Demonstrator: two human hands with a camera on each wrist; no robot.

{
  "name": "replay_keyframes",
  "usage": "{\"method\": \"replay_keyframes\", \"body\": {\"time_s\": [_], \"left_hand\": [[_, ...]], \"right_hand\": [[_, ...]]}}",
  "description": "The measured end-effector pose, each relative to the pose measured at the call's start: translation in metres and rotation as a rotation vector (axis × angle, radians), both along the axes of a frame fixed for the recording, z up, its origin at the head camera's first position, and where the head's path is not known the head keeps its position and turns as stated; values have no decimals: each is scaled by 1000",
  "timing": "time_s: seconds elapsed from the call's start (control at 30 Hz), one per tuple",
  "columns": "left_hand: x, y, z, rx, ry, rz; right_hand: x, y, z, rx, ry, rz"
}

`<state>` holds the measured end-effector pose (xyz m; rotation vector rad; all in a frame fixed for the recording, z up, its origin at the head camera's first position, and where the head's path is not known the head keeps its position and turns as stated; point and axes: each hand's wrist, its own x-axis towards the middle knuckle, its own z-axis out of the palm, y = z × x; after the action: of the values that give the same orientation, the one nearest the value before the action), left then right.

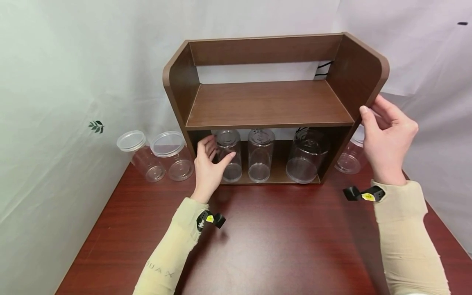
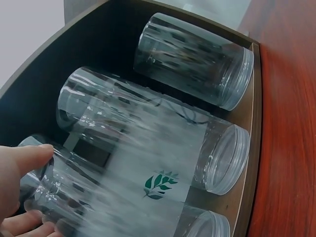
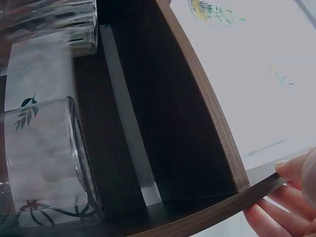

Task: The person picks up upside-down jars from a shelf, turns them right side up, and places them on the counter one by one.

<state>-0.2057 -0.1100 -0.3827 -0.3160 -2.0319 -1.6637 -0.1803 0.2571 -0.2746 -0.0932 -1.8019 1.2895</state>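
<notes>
1. My left hand (image 1: pixel 209 169) reaches into the lower tier of the brown two-tier wooden shelf unit (image 1: pixel 271 104). It is about half open, thumb on one side and bent fingers on the other, round the upper part of a slim, clear plastic cylindrical jar (image 1: pixel 234 170). How firmly it presses, I cannot tell.
2. That jar is at the left end of the lower tier, upside down, its clear lid against the shelf floor.
3. My right hand (image 1: pixel 389 137) pinches the unit's brown wooden right side panel (image 1: pixel 359 73) by its front edge, thumb and fingers nearly closed with just the board between them.
4. To the right of the jar at my left hand stand a second slim clear jar (image 1: pixel 260 155) and, farther along, a wider clear jar (image 1: pixel 304 162), both also upside down.
5. The unit stands toward the back of a glossy red-brown wooden bench (image 1: pixel 265 237).
6. Left of the unit are two clear jars (image 1: pixel 178 162) with translucent lids on top. Right of it is another lidded clear jar (image 1: pixel 348 162), partly hidden by my right hand.
7. White cloth (image 1: pixel 73 61) with a green leaf print (image 1: pixel 96 127) hangs beside and behind the bench.
</notes>
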Motion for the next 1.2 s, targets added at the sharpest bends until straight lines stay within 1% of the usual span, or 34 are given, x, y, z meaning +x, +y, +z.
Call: {"method": "replay_keyframes", "body": {"time_s": [0.13,0.27,0.43,0.57,0.6,0.67,0.8,0.9,0.97,1.03,1.13,1.2], "left_hand": [[7,-3,1,7,15,-21],[18,-8,2,-4,24,-16],[34,-13,2,-28,19,0],[56,-14,18,-13,-13,-5],[58,-15,19,1,-17,-14],[62,-19,17,28,-20,-32],[60,-25,1,68,-7,-67],[67,-24,2,91,-12,-91],[73,-24,3,109,-17,-109],[77,-24,4,130,-18,-124],[81,-24,5,155,-4,-141],[83,-24,6,164,7,-150]], "right_hand": [[1,-2,2,2,-5,-5],[2,-3,2,1,-7,-5],[1,-2,1,-3,-1,-4],[1,-2,1,-5,7,-8],[1,-2,0,-8,8,-7],[0,-1,0,-7,7,-1],[-1,4,0,-38,-17,33],[5,5,2,-73,-46,55],[13,3,4,-125,-31,65],[21,-3,5,-140,10,57],[33,-14,7,-159,121,69],[41,-22,7,-118,192,90]]}}
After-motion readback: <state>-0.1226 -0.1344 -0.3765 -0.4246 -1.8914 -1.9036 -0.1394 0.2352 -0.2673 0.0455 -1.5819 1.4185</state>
